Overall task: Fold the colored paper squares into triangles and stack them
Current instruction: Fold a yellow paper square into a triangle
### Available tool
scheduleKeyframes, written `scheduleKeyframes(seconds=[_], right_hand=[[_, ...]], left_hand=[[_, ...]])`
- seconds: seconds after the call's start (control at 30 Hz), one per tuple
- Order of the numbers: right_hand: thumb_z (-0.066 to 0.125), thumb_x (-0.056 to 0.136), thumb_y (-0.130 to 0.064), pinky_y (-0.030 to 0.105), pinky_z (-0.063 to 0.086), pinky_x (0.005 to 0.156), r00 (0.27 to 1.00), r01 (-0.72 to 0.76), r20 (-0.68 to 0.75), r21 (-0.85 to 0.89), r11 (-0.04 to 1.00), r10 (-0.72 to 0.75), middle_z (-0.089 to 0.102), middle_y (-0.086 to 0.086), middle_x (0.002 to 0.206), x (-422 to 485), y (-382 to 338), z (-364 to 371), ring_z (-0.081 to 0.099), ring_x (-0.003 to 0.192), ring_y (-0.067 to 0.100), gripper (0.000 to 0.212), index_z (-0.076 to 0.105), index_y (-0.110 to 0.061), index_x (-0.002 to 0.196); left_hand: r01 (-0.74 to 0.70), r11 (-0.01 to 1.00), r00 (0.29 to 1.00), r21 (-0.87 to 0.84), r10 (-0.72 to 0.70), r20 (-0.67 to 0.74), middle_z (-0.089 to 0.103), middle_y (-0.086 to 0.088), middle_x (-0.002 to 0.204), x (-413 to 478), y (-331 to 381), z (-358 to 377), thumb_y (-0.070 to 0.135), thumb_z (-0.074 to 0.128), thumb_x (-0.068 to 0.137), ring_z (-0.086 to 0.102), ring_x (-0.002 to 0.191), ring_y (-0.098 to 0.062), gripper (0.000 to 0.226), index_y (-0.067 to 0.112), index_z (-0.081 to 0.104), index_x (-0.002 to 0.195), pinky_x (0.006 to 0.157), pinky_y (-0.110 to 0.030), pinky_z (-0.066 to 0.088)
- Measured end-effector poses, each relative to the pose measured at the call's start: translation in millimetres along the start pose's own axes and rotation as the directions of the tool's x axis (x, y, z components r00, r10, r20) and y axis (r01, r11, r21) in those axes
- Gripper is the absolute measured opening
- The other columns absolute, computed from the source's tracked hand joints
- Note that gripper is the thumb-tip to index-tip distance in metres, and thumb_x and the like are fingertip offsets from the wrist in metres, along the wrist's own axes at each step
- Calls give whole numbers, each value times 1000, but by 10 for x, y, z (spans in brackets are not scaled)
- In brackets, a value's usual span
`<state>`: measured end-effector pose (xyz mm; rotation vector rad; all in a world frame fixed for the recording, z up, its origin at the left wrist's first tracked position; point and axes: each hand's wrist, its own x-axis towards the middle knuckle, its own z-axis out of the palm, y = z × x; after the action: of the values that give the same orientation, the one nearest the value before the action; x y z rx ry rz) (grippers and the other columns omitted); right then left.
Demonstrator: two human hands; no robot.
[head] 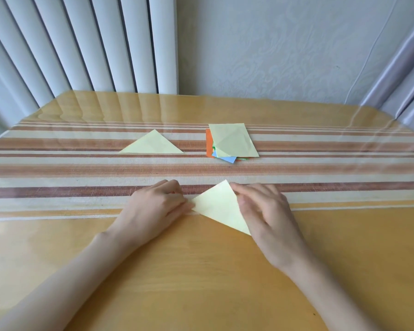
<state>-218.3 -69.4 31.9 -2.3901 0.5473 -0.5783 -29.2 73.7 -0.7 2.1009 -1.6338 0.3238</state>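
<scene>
Head view. The pale yellow triangle [221,207] in work lies near the middle of the counter [201,271], across the near edge of the striped runner [58,168], with one point towards the far edge and its long side running down to the right.

My left hand [153,206] meets the triangle's left corner. Its fingers [181,203] are bent, with the tips at that corner. I cannot tell whether they pinch the paper or only press on it.

My right hand [265,211] lies over the triangle's right side and covers the right corner. Its fingers [249,189] are nearly straight and rest on the paper along the upper right edge, released rather than clenched.

A finished triangle [153,145], also pale yellow, lies flat on the runner further towards the far edge and left of centre, well apart from both hands.

The stack of unfolded squares [232,142] lies on the runner right of centre, near that finished triangle but not touching it. Its top sheet is pale yellow and creased, and orange, blue and green edges show beneath it at the left and near sides.
</scene>
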Motion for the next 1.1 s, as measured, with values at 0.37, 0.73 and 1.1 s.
scheduleKeyframes(seconds=[0.37, 0.73, 1.1], right_hand=[[67, 86, -15, 40, 43, 79, 982, -109, -174, -169, 980, 79, 35, -20, 67, 143, 167, 315, 49, 83, 24, 23, 57, -12, 106], [46, 66, 8, 37, 50, 85, 946, 277, 10, -544, 792, -324, 61, 5, 119, 131, 47, 427, 53, 105, 25, 58, 66, -13, 116], [4, 86, -63, 13, -13, 110, 886, 308, 448, -369, 877, -122, -4, -12, 158, -40, 34, 297, -14, 139, -6, 80, 10, -21, 153]], left_hand=[[171, 977, 985, -126, -172, 5, 54, 11, 85, 55, 3, 89, 23, 71, 86, 50, 78, -9, 11, 18, 63, 81, 55, -19, 34], [-16, 998, 994, 64, 9, 109, 66, 4, 100, -225, 298, -19, 24, 40, 86, 64, 83, -17, 36, 14, 71, 101, 69, -28, 54], [65, 994, 987, 83, -76, 144, 67, 1, 121, -294, 371, -49, 30, 39, 87, 64, 108, -17, 44, 12, 69, 115, 87, -27, 51]])
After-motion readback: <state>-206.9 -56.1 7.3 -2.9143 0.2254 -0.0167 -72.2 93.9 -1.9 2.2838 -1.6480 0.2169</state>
